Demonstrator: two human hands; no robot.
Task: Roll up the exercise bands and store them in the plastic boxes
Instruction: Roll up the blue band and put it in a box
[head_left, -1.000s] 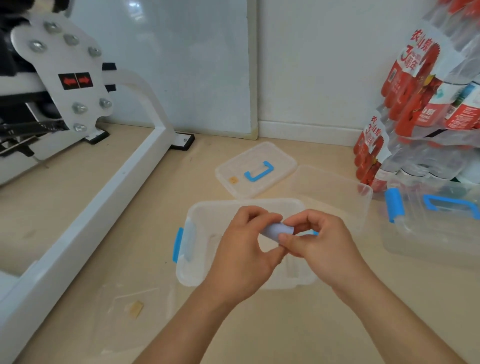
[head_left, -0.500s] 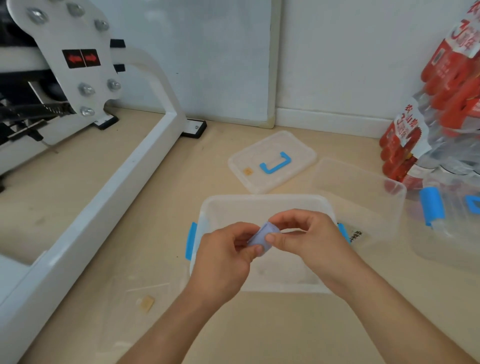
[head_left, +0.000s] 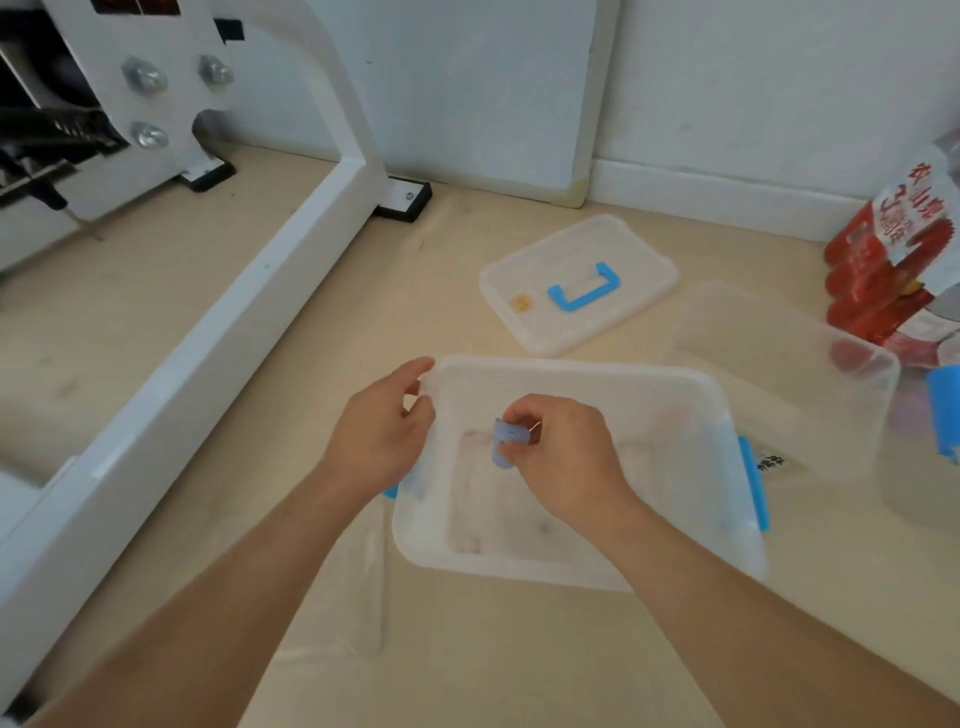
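Head view shows the right hand (head_left: 563, 462) pinching a small, rolled, lavender-blue exercise band (head_left: 508, 437) between thumb and curled fingertips, directly over the inside of the open plastic box (head_left: 571, 366). The roll sits at the left edge of that hand, toward the left half of the box. Its long axis seems to run roughly left to right, and a short loose end droops from it toward the box floor, though the roll is too small to be sure of its lie.

The left hand (head_left: 382, 434) is apart from the band, just to its left, at the far-left corner of the box, with the index finger reaching over the rim and the thumb below it. I cannot tell whether it actually grips the rim or only hovers against it. The two hands are close but not touching.

The move ahead turns on one thing: the band is already above the box opening, so the way in is straight down, and the right hand alone carries it. The left hand is placed to steady the box rather than to take the roll.

Far of the box lies a lid (head_left: 613, 244) with a blue handle (head_left: 584, 288), and a second clear box (head_left: 779, 338) stands to the right.
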